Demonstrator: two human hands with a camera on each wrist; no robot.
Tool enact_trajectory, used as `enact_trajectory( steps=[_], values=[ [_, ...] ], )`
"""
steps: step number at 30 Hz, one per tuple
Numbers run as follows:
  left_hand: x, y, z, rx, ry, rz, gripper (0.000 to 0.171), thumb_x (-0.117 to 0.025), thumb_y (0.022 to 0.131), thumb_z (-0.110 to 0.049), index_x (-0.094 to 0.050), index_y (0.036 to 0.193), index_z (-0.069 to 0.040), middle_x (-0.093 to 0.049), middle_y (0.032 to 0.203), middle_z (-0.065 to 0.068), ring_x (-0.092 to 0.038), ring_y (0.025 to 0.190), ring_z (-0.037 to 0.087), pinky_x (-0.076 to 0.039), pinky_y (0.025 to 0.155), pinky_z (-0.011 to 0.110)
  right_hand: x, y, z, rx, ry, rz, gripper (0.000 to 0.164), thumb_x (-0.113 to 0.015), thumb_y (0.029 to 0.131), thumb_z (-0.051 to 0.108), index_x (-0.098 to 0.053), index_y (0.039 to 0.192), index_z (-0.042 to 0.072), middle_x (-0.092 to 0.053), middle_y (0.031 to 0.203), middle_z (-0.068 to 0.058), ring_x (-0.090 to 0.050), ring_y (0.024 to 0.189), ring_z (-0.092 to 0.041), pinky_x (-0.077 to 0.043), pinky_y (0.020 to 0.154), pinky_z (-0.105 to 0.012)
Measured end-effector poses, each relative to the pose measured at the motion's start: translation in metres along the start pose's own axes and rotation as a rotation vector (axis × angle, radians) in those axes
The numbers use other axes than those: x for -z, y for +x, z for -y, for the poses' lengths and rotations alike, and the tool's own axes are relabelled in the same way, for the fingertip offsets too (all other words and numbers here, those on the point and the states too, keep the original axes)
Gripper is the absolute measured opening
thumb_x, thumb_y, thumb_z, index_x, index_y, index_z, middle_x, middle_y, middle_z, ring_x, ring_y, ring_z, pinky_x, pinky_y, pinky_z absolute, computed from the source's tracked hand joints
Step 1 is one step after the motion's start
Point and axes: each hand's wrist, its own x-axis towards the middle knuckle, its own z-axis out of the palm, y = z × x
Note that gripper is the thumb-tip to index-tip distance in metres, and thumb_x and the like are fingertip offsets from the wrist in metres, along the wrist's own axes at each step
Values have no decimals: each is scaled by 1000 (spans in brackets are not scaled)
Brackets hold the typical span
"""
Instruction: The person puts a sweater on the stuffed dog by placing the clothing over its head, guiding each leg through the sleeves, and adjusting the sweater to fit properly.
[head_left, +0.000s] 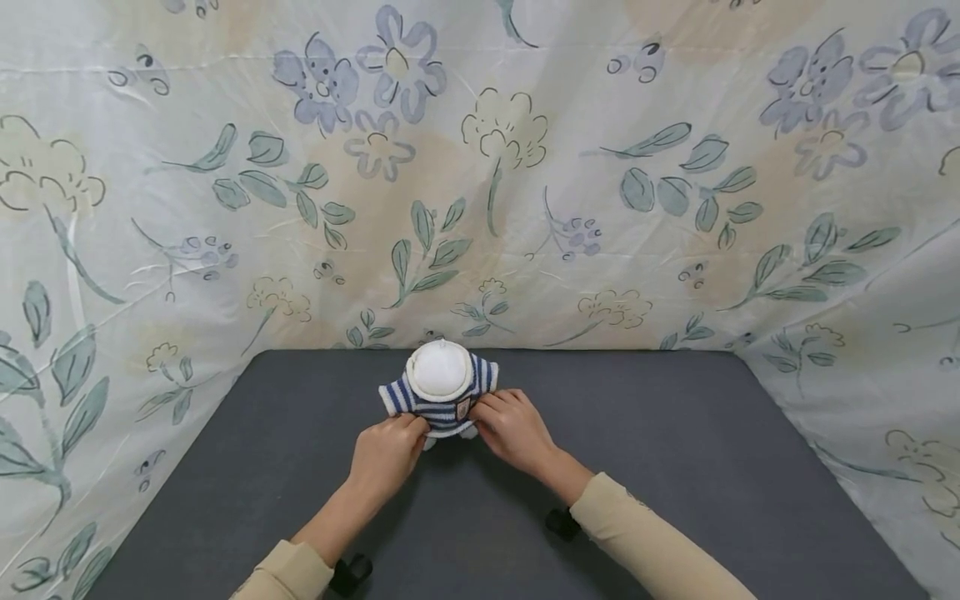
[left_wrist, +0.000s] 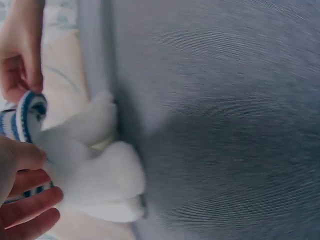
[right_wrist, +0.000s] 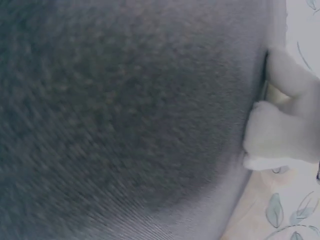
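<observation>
A white plush toy (head_left: 441, 369) wears a blue-and-white striped sweater (head_left: 438, 410) with short sleeves and a pale collar. It stands upright on the grey table, its rounded top showing inside the collar. My left hand (head_left: 386, 457) pinches the hem at the lower left, and my right hand (head_left: 517, 429) pinches it at the lower right. In the left wrist view, the toy's white legs (left_wrist: 107, 175) stick out below the sweater, whose edge is lifted off the body. The right wrist view catches the legs (right_wrist: 280, 127), but not my right hand.
The dark grey table (head_left: 660, 467) reaches back to a floral cloth (head_left: 540, 183) that hangs behind and along the sides. The toy is close to the table's far edge. Black bands (head_left: 351, 575) sit at both wrists beneath tan sleeves (head_left: 660, 533).
</observation>
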Motion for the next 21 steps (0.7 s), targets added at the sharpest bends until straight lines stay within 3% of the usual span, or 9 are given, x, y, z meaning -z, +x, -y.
enact_trajectory(
  steps=[7, 14, 21],
  values=[
    [23, 11, -5, 20, -49, 6, 12, -78, 70, -12, -68, 75, -15, -64, 72, -5, -57, 55, 9, -43, 44, 24, 15, 7, -1, 14, -5, -12, 13, -72, 79, 21, -65, 89, 20, -63, 92, 5, -57, 88, -14, -45, 76, -32],
    [47, 31, -5, 67, -87, -76, 8, -76, 73, -16, -69, 77, -17, -64, 70, -6, -53, 52, 6, -38, 42, 21, 33, 26, -4, 5, 38, -73, 11, -72, 79, 17, -66, 88, 16, -63, 88, 4, -57, 85, -14, -46, 73, -31],
    [52, 55, 3, 155, -114, -136, 15, -78, 72, -17, -70, 85, -12, -68, 82, 2, -61, 69, 18, -47, 50, 31, 45, 58, -4, -74, 106, -63, 17, -68, 83, 18, -65, 99, 12, -63, 95, 0, -57, 89, -17, -47, 79, -31]
  ],
)
